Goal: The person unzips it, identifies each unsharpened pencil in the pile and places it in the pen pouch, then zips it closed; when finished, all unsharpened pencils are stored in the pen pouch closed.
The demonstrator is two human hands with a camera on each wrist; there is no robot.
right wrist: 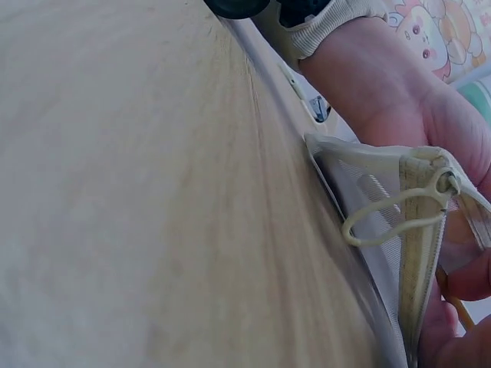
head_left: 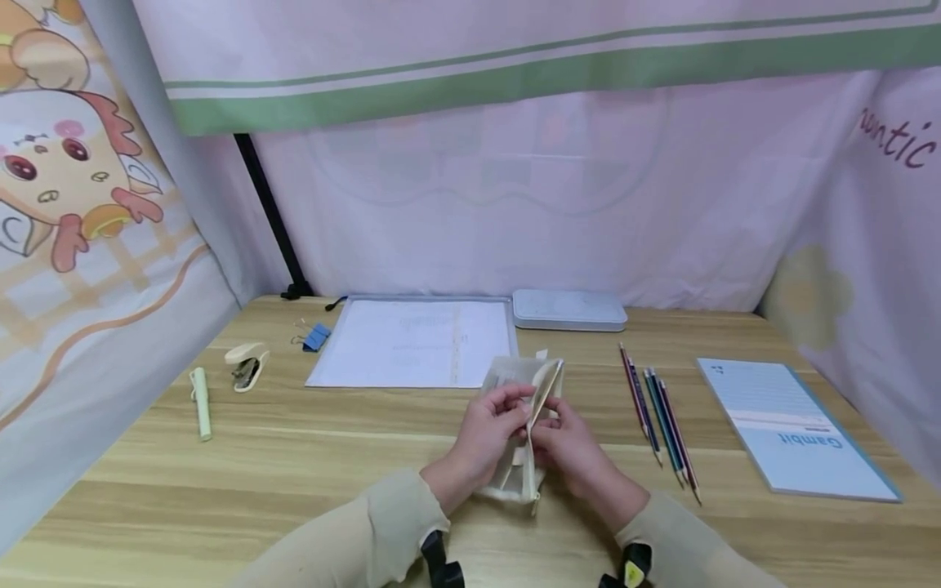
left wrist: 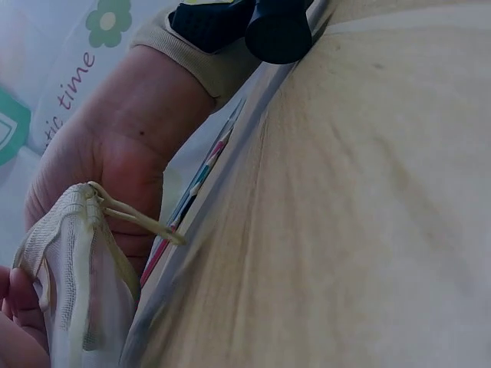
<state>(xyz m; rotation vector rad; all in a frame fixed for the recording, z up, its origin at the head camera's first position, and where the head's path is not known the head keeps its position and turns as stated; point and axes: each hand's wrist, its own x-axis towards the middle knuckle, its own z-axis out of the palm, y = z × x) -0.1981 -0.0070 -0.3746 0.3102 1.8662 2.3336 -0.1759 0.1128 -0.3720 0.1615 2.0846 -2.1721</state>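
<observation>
A cream, see-through mesh zipper pouch (head_left: 507, 482) stands on the table in front of me, its zipper side upward and its mouth parted. My left hand (head_left: 485, 429) grips the left edge of the mouth between thumb and fingers. On the opposite edge, my right hand (head_left: 577, 453) pinches the pouch near the zipper. A looped cord pull (right wrist: 391, 222) hangs from the zipper's near end in the right wrist view. In the left wrist view, mesh and zipper tape partly cover the right palm. What lies inside the pouch is hard to make out.
Several pencils (head_left: 665, 429) lie right of the pouch, then a blue-white notebook (head_left: 801, 441). Behind are a clear folder with papers (head_left: 412, 343) and a pale flat case (head_left: 569, 310). At left sit a blue binder clip (head_left: 316, 337), a stapler (head_left: 248, 367) and a light-green pen-like stick (head_left: 201, 404).
</observation>
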